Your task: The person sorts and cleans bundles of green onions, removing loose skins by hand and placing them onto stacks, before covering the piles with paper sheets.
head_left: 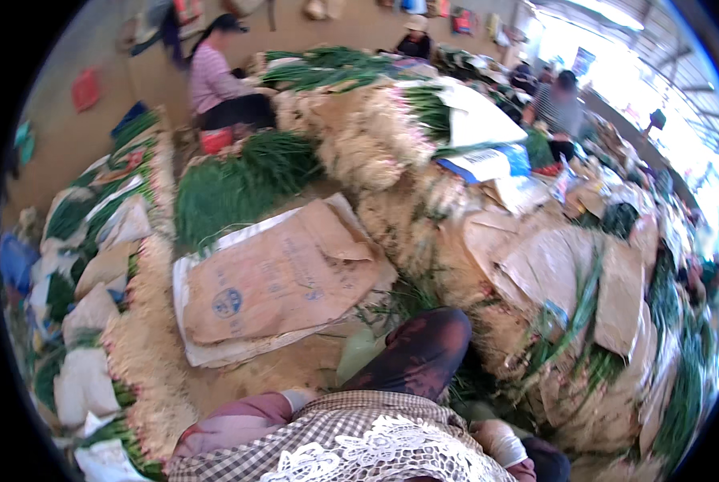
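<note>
Head view: left hand [298, 397] and right hand [500, 440] gloved, tucked against checked apron [375, 438]; can't tell finger state. Nearest: brown paper sack [283, 277] flat on floor ahead, green onion bundles [231, 185] behind it.

one brown paper sack [283, 277], three seated people [215, 80]
</note>
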Demonstrator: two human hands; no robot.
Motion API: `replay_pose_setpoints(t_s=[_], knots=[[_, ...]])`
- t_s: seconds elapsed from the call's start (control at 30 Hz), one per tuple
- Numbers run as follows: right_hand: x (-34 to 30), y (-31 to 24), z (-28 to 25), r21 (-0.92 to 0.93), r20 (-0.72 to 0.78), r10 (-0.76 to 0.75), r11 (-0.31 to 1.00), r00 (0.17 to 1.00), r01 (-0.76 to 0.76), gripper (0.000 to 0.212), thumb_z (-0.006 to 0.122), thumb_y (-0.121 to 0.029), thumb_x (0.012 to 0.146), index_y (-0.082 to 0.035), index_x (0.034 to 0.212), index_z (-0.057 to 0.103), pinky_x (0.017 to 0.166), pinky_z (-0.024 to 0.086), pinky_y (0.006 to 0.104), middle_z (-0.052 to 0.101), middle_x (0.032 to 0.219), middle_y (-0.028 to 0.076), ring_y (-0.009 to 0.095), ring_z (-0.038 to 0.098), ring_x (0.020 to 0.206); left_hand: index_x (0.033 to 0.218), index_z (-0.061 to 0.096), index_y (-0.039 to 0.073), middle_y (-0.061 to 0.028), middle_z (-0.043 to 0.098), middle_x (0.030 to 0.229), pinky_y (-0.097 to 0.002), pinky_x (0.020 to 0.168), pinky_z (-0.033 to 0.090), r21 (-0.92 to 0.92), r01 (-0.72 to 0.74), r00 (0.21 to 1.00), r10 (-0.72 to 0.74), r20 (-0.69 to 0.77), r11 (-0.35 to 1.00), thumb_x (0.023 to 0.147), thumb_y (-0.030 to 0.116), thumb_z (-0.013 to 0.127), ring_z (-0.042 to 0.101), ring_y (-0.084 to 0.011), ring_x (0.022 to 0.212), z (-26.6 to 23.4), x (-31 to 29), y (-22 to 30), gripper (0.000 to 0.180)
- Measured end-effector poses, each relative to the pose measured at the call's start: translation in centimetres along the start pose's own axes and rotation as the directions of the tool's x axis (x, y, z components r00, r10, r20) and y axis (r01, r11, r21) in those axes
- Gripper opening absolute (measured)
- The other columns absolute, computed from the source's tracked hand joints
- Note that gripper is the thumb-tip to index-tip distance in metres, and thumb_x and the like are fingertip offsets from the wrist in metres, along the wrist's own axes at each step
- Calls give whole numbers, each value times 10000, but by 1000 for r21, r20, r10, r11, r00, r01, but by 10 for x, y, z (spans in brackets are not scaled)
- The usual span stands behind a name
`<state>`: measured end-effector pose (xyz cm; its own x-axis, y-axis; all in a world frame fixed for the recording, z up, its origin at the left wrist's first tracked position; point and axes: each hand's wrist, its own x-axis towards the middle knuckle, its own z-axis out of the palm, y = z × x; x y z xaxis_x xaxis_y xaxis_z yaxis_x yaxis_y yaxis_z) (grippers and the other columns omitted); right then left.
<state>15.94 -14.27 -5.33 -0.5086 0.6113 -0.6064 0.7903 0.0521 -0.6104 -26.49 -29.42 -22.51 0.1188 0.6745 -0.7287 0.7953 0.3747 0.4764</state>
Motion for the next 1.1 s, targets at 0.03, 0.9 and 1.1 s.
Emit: replay_pose_setpoints(t_s=[0.03,0.9,1.1], knots=[[-18,-9,-7,-52,-73,-21,998,997,18,299,536,-331,709,-109,904,586,705,443,354,587,843,128,276,560,792,1025,561,82,-161,571,986,-383,737,435,-3,1,998,-1,55,1000,763,313,467,558,-294,880,0,0,-3,361],[-239,46,7,-99,-888,268,680,373,-726,134,548,-49,609,-35,728,488,648,434,401,547,748,169,350,523,746,980,569,13,-163,575,980,-337,752,427,-33,291,941,-280,188,956,761,253,523,556,-278,879,-83,74,33,328],[-184,-3,-120,-120,-916,54,909,398,-399,220,529,-137,716,-36,909,554,685,440,330,579,802,155,271,557,748,967,571,17,-165,579,959,-345,760,424,136,198,961,-219,166,971,753,244,525,559,-283,872,-56,-6,-20,316]])
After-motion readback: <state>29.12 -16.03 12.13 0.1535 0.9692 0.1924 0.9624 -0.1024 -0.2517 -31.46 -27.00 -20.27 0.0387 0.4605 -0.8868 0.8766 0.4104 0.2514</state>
